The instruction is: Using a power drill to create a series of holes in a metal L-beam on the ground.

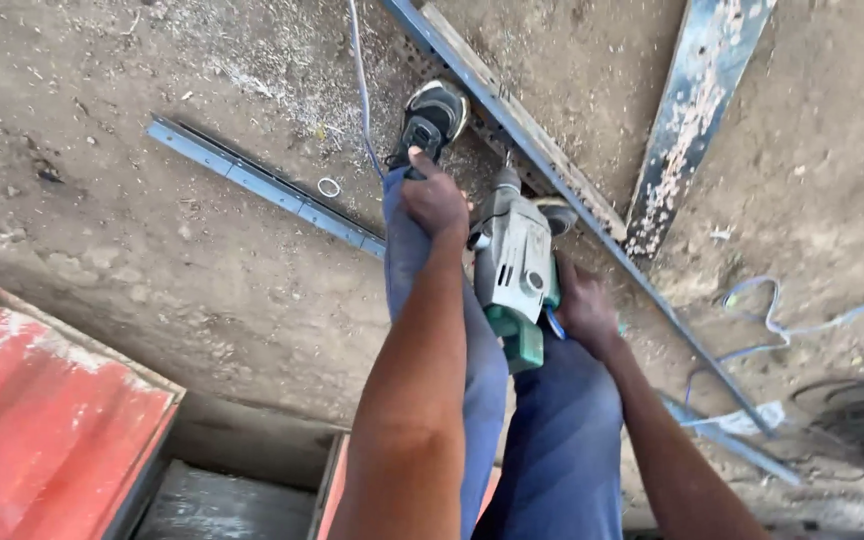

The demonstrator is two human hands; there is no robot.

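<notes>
Grey-and-green power drill (514,275) held low between the knees, long axis running from the green rear end near the lap up and slightly left to the chuck, nose pointing down and away at a long blue-grey steel bar (592,215) lying diagonally on the dirt floor (132,230). Tip meeting the bar beside a sneaker (432,118) planted on the metal; exact contact point hard to read, probably on the bar's upper edge. Left hand (435,200) closed, fingers curled, just left of the drill's front end at what may be a side handle, thumb sticking up toward the shoe. Right hand (584,308) wrapped around the drill's rear grip, on the right side of the body and mostly hidden behind it. Drill thus sitting between both hands, left one forward, right one back. Second blue bar (262,185) lying well to the left with a small metal ring (329,187) just beside it. Wider paint-flecked plank (697,110) leaning in at upper right. Pale cables (782,325) trailing across the floor on the right. Red corrugated sheet (47,410) at lower left.
</notes>
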